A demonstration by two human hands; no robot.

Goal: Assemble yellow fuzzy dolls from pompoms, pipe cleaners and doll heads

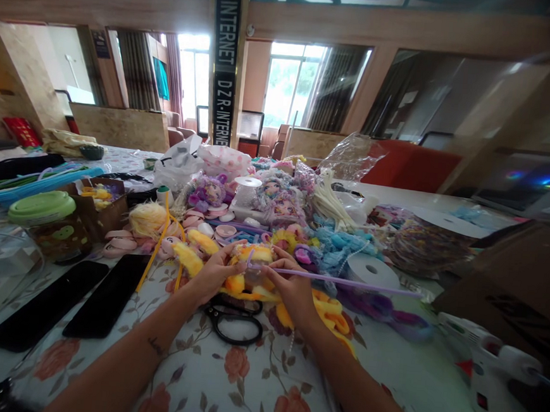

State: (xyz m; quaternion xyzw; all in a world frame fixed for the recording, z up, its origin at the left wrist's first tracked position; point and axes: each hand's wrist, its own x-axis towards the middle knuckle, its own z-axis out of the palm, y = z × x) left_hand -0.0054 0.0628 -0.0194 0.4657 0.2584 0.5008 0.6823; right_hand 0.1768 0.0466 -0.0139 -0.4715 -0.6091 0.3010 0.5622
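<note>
My left hand [217, 270] is closed, its thumb and fingertips pinching the bent end of a thin light-purple pipe cleaner [345, 280]. Also pinched, my right hand [292, 288] grips the same pipe cleaner close by; its long straight part sticks out to the right. Fluffy yellow pieces [235, 283] lie around and beneath the fingertips, and I cannot tell whether either hand holds them too. Just below the hands, black-handled scissors [240, 341] rest on the flowered tablecloth, their blades mostly hidden. More yellow strip [328, 308] lies under my right wrist.
Two dark phones [108, 297] and a green-lidded jar [41, 206] stand left. Behind are doll heads [146, 219], a white ribbon spool [373, 271] and blue yarn [343, 243]. A white glue gun [495, 363] and a cardboard box [511, 282] are at right.
</note>
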